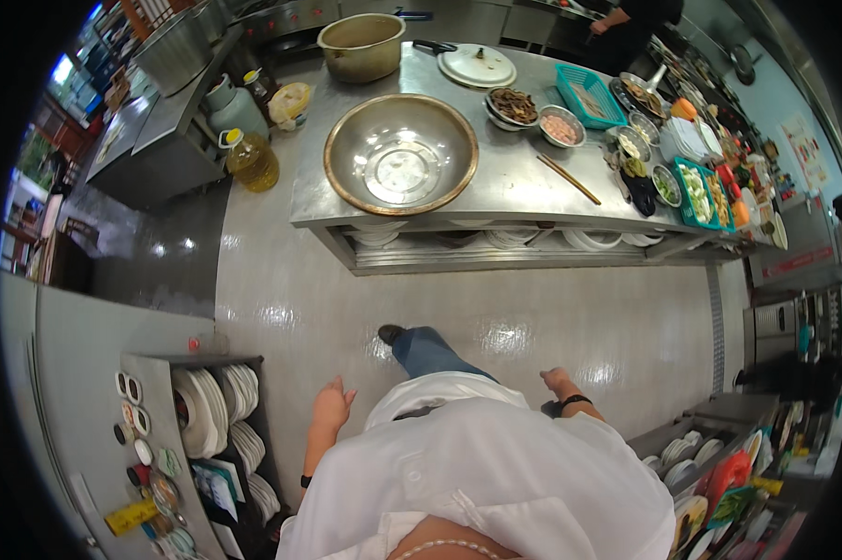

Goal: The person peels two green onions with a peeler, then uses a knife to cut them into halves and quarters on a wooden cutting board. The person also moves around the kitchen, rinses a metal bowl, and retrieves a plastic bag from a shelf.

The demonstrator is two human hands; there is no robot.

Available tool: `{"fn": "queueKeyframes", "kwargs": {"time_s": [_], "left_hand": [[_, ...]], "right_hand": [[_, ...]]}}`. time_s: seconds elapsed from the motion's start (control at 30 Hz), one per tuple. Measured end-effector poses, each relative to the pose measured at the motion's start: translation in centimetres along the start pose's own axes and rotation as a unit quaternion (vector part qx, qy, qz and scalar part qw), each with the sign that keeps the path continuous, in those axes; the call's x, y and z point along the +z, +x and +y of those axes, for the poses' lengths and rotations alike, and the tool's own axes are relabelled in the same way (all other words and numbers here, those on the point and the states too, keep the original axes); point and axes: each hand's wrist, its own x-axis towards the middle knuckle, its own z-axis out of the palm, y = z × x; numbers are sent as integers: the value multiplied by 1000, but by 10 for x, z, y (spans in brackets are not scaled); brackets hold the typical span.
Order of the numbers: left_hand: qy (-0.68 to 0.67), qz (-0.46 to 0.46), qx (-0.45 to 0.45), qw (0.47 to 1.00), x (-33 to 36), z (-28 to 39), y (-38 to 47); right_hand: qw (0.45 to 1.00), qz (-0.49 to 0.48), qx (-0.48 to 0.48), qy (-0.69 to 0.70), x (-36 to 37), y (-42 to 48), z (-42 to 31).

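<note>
My left hand (333, 404) hangs over the floor at my left side, holding nothing, with the thumb apart from the fingers. On my other side, my right hand (557, 381) is at hip height with its fingers partly curled; whether they are closed is unclear. A dark object (552, 408) shows beside that wrist, too small to name. Ahead stands a stainless steel worktable (512, 189), out of reach of both hands. A wide metal basin (401, 157) rests on it near the front left, with nothing in it. A pair of chopsticks (569, 180) lies to its right.
A large pot (362, 49), pot lid (477, 65), food bowls (562, 127) and teal baskets (590, 96) stand on the worktable. An oil bottle (253, 161) is on the floor. Plate shelves (155, 367) flank my left. Another person (641, 31) stands beyond the table.
</note>
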Motion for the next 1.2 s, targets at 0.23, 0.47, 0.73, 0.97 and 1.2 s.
{"fn": "queueKeyframes", "kwargs": {"time_s": [0.23, 0.47, 0.73, 0.97, 1.2], "left_hand": [[-27, 19, -143, 989, 33, -11, -67], [-86, 43, -295, 951, 33, 27, -94], [-187, 116, -327, 919, 50, 95, -71], [-258, 144, -490, 820, 107, 149, -159], [-350, 187, -612, 684, 182, 187, -249]], "right_hand": [[987, -20, -114, -116, -39, 22, -86], [911, -33, -325, -251, -60, 64, -233], [653, -57, -531, -537, -67, 184, -332], [563, -163, -502, -636, 9, 138, -427], [365, -230, -577, -693, 175, -67, -458]]}}
